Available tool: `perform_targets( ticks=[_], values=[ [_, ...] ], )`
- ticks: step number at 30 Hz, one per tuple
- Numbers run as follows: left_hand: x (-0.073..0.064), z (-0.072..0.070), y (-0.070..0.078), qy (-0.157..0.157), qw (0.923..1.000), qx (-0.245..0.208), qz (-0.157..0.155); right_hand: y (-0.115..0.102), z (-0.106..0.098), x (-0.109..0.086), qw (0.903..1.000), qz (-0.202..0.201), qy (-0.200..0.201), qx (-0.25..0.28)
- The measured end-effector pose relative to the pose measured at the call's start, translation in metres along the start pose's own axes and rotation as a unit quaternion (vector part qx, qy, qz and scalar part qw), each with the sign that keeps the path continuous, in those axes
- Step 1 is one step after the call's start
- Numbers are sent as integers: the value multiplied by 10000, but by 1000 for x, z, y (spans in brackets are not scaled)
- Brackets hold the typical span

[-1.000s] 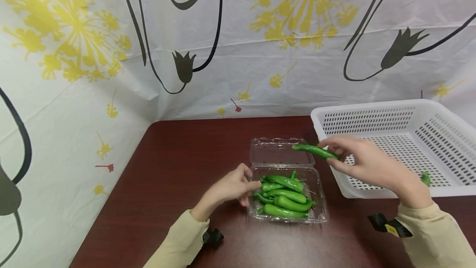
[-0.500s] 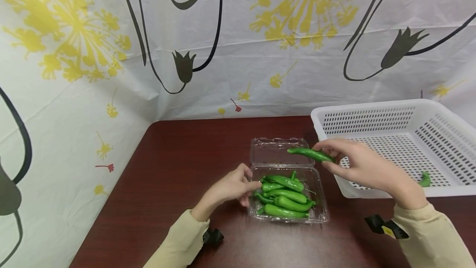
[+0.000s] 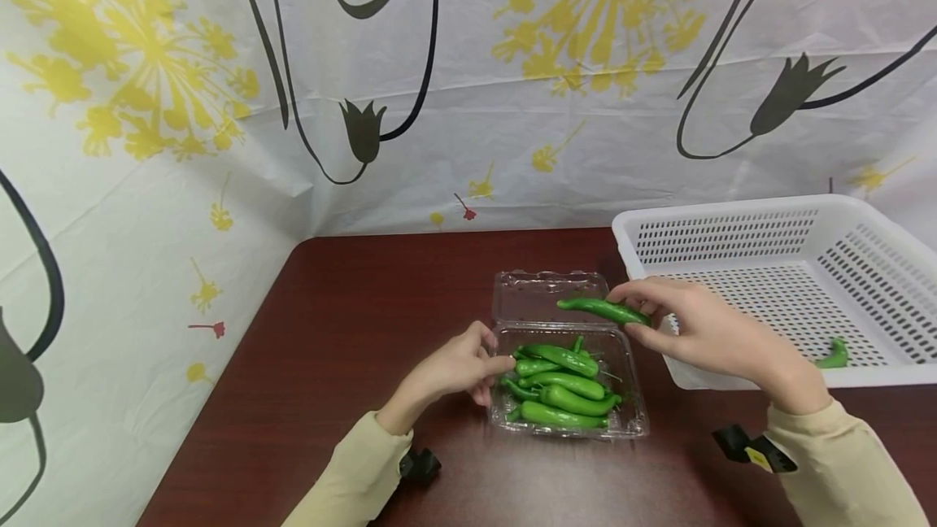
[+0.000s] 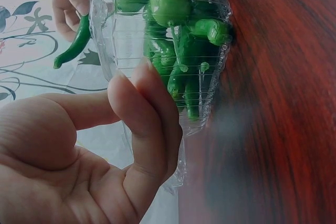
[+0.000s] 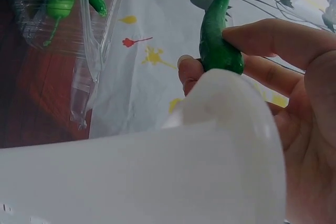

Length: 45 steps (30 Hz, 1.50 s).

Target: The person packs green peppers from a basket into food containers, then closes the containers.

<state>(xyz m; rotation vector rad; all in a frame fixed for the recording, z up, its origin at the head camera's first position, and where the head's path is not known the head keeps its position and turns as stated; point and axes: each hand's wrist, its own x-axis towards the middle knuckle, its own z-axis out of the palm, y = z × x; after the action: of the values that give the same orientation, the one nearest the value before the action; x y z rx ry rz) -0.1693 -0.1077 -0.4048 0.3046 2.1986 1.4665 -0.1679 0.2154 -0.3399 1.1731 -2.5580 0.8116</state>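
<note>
Between the thumb and fingers of my right hand [image 3: 703,332] a green chili pepper [image 3: 603,311] is pinched at one end. Its free end points left, above the hinge side of a clear plastic clamshell box [image 3: 625,381]. Several green peppers [image 3: 564,385] lie piled in the box, whose lid [image 3: 549,299] is folded back. My left hand [image 3: 457,368] holds the box's left side, thumb over the rim, and in the left wrist view its curled fingertips [image 4: 123,85] meet the clear wall. The right wrist view shows the held pepper [image 5: 215,38] beyond the white basket edge.
A white perforated basket [image 3: 732,226] stands at the right, partly under my right hand and forearm. One green pepper [image 3: 833,354] lies in it near the front wall. The dark red table [image 3: 351,307] meets a patterned cloth [image 3: 468,120] behind and at the left.
My right hand has moved left and slightly down with the pepper, from over the basket toward the box. More of the pepper in the basket shows now. The left hand stays put.
</note>
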Motion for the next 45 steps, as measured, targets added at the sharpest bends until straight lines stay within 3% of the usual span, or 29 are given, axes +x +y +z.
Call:
perform_targets(
  ticks=[19, 30, 38, 45],
  values=[
    [2, 0, -1, -56, 10000, 40, -61, -6, 14, 4, 9986, 191, -481, -58],
    [1, -1, 0, -80, 9999, 64, -53, -6, 20, 6, 9956, 296, -811, 361],
    [1, -1, 1, -83, 10000, 23, -41, -8, 25, 8, 9939, 312, -1026, 246],
    [0, -1, 1, -74, 9999, 59, -63, -11, 31, 10, 9918, 283, -1130, 521]
  ],
)
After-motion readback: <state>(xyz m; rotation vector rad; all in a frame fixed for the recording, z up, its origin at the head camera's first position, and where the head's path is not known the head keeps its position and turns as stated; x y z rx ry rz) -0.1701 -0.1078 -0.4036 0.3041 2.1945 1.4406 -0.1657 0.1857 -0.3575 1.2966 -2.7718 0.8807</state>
